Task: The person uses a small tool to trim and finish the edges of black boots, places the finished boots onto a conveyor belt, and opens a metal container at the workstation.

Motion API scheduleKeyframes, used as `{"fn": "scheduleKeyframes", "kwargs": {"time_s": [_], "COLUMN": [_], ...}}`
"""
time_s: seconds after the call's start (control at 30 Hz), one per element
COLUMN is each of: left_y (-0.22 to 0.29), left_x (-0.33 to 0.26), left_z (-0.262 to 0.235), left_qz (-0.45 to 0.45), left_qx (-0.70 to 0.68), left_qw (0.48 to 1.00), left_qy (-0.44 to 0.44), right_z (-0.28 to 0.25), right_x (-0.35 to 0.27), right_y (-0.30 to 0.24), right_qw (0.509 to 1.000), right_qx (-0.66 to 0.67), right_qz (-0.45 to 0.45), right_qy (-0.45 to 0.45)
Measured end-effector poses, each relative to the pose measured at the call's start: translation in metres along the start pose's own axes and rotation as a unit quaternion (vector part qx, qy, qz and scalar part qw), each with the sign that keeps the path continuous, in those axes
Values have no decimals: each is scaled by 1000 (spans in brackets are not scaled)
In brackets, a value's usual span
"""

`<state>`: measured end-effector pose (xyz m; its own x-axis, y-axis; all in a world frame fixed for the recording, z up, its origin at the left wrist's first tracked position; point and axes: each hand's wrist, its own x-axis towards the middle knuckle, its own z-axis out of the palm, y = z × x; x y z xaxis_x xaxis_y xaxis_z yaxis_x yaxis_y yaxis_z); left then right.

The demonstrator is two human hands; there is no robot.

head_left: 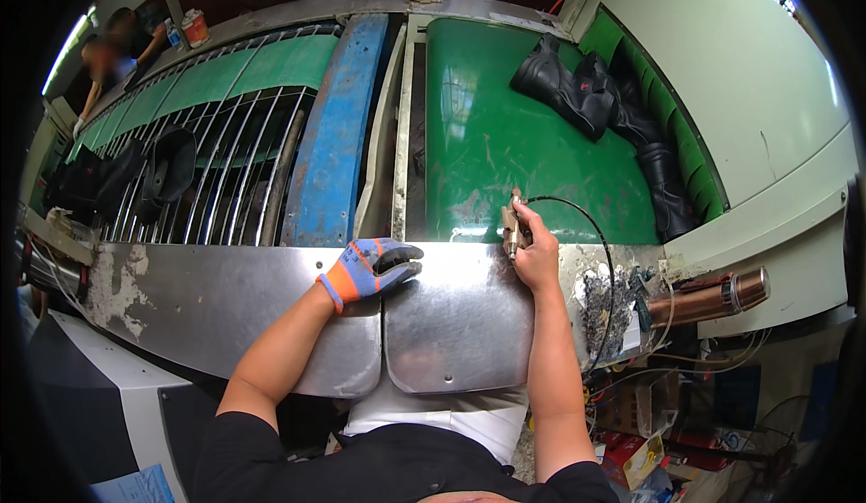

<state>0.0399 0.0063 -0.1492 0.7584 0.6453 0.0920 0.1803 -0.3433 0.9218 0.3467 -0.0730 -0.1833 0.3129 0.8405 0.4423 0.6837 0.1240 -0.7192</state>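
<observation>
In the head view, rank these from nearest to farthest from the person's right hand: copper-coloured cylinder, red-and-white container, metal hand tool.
Nearest to the right hand first:
1. Metal hand tool: held in it.
2. Copper-coloured cylinder: off to its right.
3. Red-and-white container: far upper left.

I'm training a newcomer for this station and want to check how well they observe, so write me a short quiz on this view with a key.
1. True or false: the left hand is gloved.
2. What does the right hand hold? a) a paintbrush; b) a metal hand tool; c) a wooden mallet.
3. Fill in the colour: black boots lie on the ___ belt.

Key: 1. True; 2. b; 3. green.
</observation>
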Motion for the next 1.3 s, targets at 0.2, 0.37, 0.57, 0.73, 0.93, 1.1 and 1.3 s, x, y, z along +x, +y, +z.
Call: {"fn": "scheduleKeyframes", "kwargs": {"time_s": [0.2,0.37,0.57,0.73,0.93,1.1,1.3], "left_y": [-2,2,1,-4,-6,2,2], "left_x": [0,1,1,0,0,1,0], "left_z": [1,0,-1,-1,-1,-1,0], "left_qz": [-12,-4,-30,-16,6,-18,-19], "left_qx": [-19,13,3,15,28,10,-7], "left_qw": [1000,1000,999,1000,1000,1000,1000], "left_qy": [-1,0,-16,-13,-11,-16,-9], "right_z": [0,-3,-1,0,-1,-2,-2], "right_x": [1,2,1,2,1,2,1], "right_y": [-3,-10,-5,-6,-10,-8,-7], "right_qw": [1000,1000,1000,1000,1000,1000,1000], "right_qx": [6,8,-2,0,18,11,10], "right_qz": [-6,-3,-3,-20,16,17,12], "right_qy": [7,0,7,10,-7,-5,-4]}}
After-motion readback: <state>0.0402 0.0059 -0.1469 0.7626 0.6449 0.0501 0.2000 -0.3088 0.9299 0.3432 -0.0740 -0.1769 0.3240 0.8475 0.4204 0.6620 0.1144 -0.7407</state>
